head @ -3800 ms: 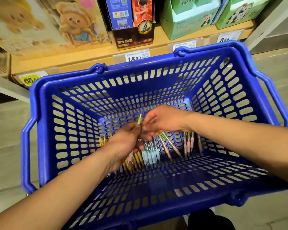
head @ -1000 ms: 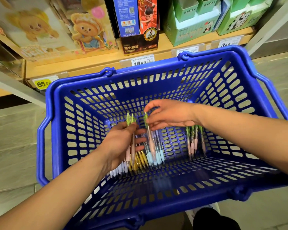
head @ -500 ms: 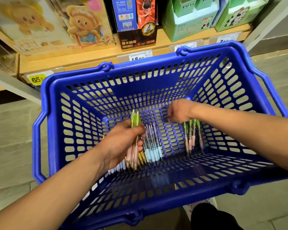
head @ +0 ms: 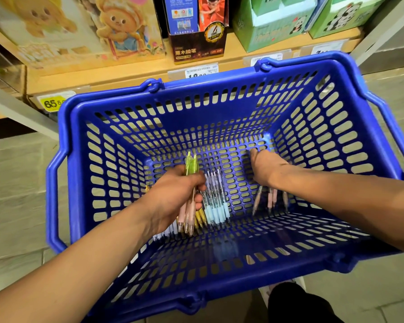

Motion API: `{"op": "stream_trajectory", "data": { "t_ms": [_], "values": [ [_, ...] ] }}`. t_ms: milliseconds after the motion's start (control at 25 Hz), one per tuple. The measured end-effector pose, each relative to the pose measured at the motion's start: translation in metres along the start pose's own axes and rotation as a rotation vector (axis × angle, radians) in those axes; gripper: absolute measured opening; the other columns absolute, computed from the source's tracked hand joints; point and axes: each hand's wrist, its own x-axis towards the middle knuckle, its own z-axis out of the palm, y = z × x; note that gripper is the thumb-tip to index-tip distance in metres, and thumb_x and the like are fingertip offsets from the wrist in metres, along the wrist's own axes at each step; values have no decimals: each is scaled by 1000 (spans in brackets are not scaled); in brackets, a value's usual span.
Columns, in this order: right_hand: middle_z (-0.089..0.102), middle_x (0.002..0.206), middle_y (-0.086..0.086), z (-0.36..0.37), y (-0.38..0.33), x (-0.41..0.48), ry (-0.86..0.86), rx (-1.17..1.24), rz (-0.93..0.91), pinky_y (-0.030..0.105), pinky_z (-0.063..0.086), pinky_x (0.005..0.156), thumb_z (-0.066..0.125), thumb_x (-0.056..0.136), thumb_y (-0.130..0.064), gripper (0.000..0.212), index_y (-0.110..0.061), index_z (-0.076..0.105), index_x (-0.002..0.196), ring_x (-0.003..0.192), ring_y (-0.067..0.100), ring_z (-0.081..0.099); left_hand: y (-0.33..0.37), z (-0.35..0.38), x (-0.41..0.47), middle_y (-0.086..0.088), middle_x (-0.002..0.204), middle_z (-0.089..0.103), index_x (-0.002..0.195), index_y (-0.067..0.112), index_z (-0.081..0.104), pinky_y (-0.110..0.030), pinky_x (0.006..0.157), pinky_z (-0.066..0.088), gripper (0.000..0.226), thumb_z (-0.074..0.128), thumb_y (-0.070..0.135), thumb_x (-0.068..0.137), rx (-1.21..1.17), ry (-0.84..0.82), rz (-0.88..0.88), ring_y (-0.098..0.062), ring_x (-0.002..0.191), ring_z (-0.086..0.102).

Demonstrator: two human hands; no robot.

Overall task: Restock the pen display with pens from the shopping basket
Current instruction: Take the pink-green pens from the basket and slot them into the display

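Inside slotted plastic basket [head: 208,83], slim rubber-gripped pens [head: 214,202].

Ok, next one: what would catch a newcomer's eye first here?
A blue shopping basket fills the middle of the view, below a wooden shelf of boxed goods. Inside it, the left hand grips a bunch of green-topped pens, while the right hand reaches to loose pens on its floor at the right. More pens with pale blue grips lie between the hands.
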Motion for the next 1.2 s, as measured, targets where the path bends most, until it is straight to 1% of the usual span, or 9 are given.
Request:
{"op": "stream_trajectory", "data": {
  "t_ms": [120, 240, 360, 480, 600, 760, 920, 1120, 1200],
  "values": [
    [55, 132, 18, 7, -6, -3, -21, 22, -7, 29, 55, 78, 55, 95, -3, 66, 4, 22, 151, 111, 29, 64, 0, 2, 1, 5, 60, 66, 123, 7, 56, -25, 52, 55, 24, 61, 8, 99, 5, 4, -5, -9, 51, 58],
    [62, 106, 10, 7, -7, -6, -55, 143, -73, 28, 53, 68, 57, 93, -10, 42, 3, 52, 133, 91, 24, 65, -1, 3, 1, 4, 61, 66, 124, 5, 56, -25, 51, 54, 26, 62, 7, 98, 10, 1, -4, -9, 52, 57],
    [61, 119, 4, -12, -1, -6, -98, 197, -74, 29, 54, 90, 62, 98, -34, 40, -10, 59, 130, 112, 22, 62, -1, 4, 0, 1, 64, 66, 132, -1, 50, -26, 51, 54, 37, 62, 6, 98, 1, 8, -10, -11, 52, 58],
    [69, 106, -2, -29, 11, -10, -210, 570, -207, 29, 51, 91, 74, 86, -38, 32, -19, 66, 111, 107, 19, 66, -1, 5, 0, -4, 70, 68, 132, -5, 46, -28, 51, 56, 39, 62, 8, 99, -36, 26, -7, -14, 54, 61],
    [75, 93, 0, -46, 13, -23, -157, 757, -412, 32, 59, 89, 76, 82, -38, 25, -22, 68, 99, 88, 15, 74, 0, 8, -1, -9, 80, 74, 127, -3, 51, -31, 60, 61, 32, 63, 12, 101, -70, 29, 3, -18, 65, 70],
    [78, 90, 4, -72, -11, -37, -286, 1166, -568, 21, 59, 73, 79, 74, -38, 34, -15, 73, 99, 78, 12, 75, -2, 10, 0, -14, 97, 80, 126, 1, 55, -35, 70, 65, 30, 64, 15, 100, -105, 6, -20, -24, 84, 78],
    [76, 86, 5, -74, -36, -38, -338, 1314, -562, 18, 56, 69, 79, 83, -25, 28, -6, 72, 102, 72, 8, 70, -1, 8, -1, -15, 102, 79, 129, 4, 57, -37, 72, 65, 33, 61, 21, 101, -140, -76, -29, -25, 86, 77],
    [77, 104, 7, -75, -28, -42, -524, 1524, -545, 21, 58, 80, 66, 94, -28, 27, -7, 69, 111, 98, 16, 74, 3, 6, -3, -2, 75, 71, 132, 1, 53, -29, 59, 61, 53, 75, 18, 87, -89, -96, -54, -13, 62, 66],
    [76, 106, 10, -72, -9, -30, -495, 1410, -416, 26, 61, 82, 60, 99, -31, 30, -6, 67, 114, 98, 19, 74, 3, 4, -2, 0, 71, 66, 135, 1, 51, -28, 57, 59, 53, 74, 12, 89, -61, -93, -59, -12, 59, 63]
  ]
}}
